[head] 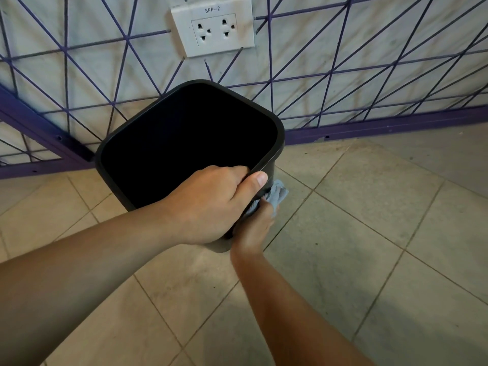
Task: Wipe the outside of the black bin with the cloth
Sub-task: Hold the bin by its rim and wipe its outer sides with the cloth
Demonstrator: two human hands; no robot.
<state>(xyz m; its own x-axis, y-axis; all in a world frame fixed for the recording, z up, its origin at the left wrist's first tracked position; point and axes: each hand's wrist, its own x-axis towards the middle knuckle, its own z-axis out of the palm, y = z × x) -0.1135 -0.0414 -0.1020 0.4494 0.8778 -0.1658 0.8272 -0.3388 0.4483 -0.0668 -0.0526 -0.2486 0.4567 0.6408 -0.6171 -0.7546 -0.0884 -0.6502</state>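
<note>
Tiled floor (369,233) by a purple-lined wall (79,75): left hand (211,204) grips the near rim of the black bin (274,154), held tilted, right hand (253,228) pinches the cloth (277,195) against its near-right outer wall; wiping underway, amount done unclear.

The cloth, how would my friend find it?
Find the black bin by the purple-lined wall. At its near corner the left hand holds the rim. Just below, the right hand presses the cloth: the only soft, grey-blue thing here.
</note>
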